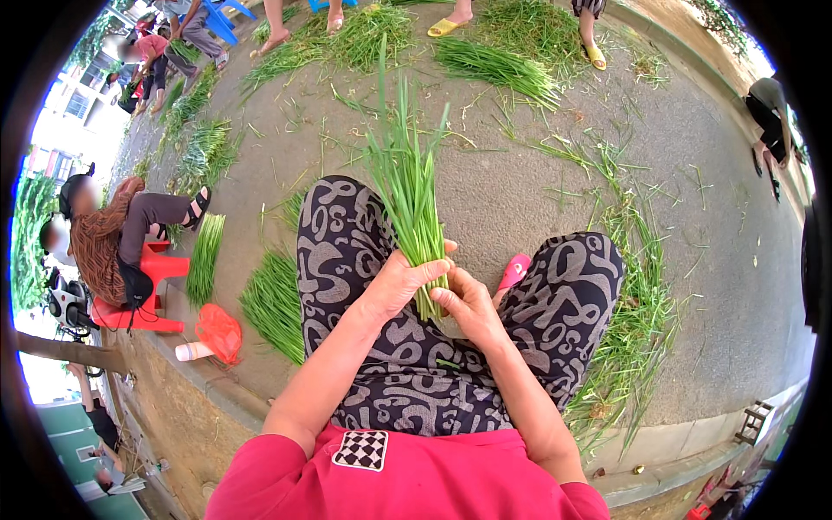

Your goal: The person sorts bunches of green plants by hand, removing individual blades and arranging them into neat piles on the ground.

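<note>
A bunch of long green leafy stalks, perhaps garlic chives [416,214], stands upright between my knees, its pale cut ends towards me. My left hand [406,279] is wrapped round its lower part, thumb across the front. Lower on the right, my right hand [469,302] has its thumb and fingers on the pale stalk ends. Beside my left knee lies a neat pile of the same greens [273,305]. Loose, tangled leaves [627,312] are spread on the ground beyond my right knee. A small green piece [447,363] rests on my patterned trousers.
A red plastic bag [220,333] and a pale cylindrical container [194,351] lie by the kerb at left. A seated person [101,240] is on a red stool [156,266]. More green piles [497,68] and other people's feet are ahead.
</note>
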{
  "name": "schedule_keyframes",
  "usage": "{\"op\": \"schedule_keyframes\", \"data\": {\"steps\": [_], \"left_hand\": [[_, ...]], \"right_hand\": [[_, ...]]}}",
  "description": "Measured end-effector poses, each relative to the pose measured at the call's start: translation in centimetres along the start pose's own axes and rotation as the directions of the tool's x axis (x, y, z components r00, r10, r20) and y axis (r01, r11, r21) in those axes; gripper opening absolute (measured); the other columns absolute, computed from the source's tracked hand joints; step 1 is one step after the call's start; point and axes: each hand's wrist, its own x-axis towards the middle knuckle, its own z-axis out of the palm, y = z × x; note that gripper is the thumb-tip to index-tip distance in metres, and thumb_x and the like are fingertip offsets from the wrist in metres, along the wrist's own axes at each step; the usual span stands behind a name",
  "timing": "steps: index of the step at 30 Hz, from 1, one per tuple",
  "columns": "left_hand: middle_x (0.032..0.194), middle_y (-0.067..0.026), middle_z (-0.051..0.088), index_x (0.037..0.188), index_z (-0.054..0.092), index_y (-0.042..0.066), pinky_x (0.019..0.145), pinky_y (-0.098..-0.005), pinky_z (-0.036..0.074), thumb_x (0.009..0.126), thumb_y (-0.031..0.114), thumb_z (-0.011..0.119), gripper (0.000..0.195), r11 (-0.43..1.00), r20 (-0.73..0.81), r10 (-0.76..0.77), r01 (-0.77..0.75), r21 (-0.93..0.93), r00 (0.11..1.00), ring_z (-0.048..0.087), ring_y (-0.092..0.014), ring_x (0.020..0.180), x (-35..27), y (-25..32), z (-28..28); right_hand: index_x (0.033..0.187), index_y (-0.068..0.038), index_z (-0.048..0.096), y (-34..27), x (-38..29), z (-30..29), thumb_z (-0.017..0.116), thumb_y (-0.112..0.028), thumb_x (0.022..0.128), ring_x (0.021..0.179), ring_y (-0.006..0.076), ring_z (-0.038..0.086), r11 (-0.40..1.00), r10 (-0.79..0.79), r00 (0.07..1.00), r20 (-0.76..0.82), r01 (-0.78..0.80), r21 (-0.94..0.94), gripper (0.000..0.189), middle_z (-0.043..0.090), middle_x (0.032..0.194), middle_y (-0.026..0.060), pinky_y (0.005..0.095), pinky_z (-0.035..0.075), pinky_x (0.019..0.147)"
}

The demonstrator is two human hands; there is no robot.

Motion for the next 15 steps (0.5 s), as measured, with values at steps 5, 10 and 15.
{"op": "schedule_keyframes", "data": {"steps": [5, 10, 15], "left_hand": [[0.101, -0.0026, 0.064, 0.116, 0.060, 0.003, 0.083, -0.0267, 0.049, 0.087, 0.014, 0.068, 0.032, 0.994, -0.028, 0.003, -0.007, -0.111, 1.000, 0.060, -0.012, 0.091, -0.1, 0.2, 0.6], [0.103, -0.0011, 0.062, 0.115, 0.060, 0.003, 0.083, -0.0266, 0.048, 0.086, 0.014, 0.068, 0.032, 0.999, -0.037, 0.030, -0.031, -0.034, 0.999, 0.059, -0.011, 0.091, -0.1, -0.5, 0.0], [0.103, -0.0010, 0.062, 0.116, 0.059, 0.003, 0.084, -0.0277, 0.047, 0.086, 0.013, 0.067, 0.033, 0.994, -0.067, 0.113, -0.114, 0.002, 0.991, 0.057, -0.011, 0.091, 0.3, -0.8, 0.2]], "right_hand": [[0.117, 0.003, 0.052, 0.4, 0.0, -0.1, 0.058, -0.016, 0.095, 0.077, 0.0083, 0.050, 0.982, -0.086, 0.994, -0.074, 0.071, -0.175, 0.030, 0.056, 0.089, 0.0006, 0.0244, 0.043, 0.068], [0.115, 0.001, 0.056, 0.5, 0.0, -0.1, 0.057, -0.017, 0.094, 0.087, 0.0178, 0.060, 0.896, -0.165, 0.977, -0.136, 0.091, -0.434, 0.027, 0.063, 0.095, 0.0137, 0.0313, 0.047, 0.075], [0.101, 0.001, 0.064, -0.1, 0.1, -0.1, 0.054, -0.017, 0.095, 0.081, 0.0178, 0.061, 0.843, -0.186, 0.964, -0.191, 0.057, -0.534, 0.021, 0.062, 0.090, 0.0156, 0.0336, 0.047, 0.070]]}}
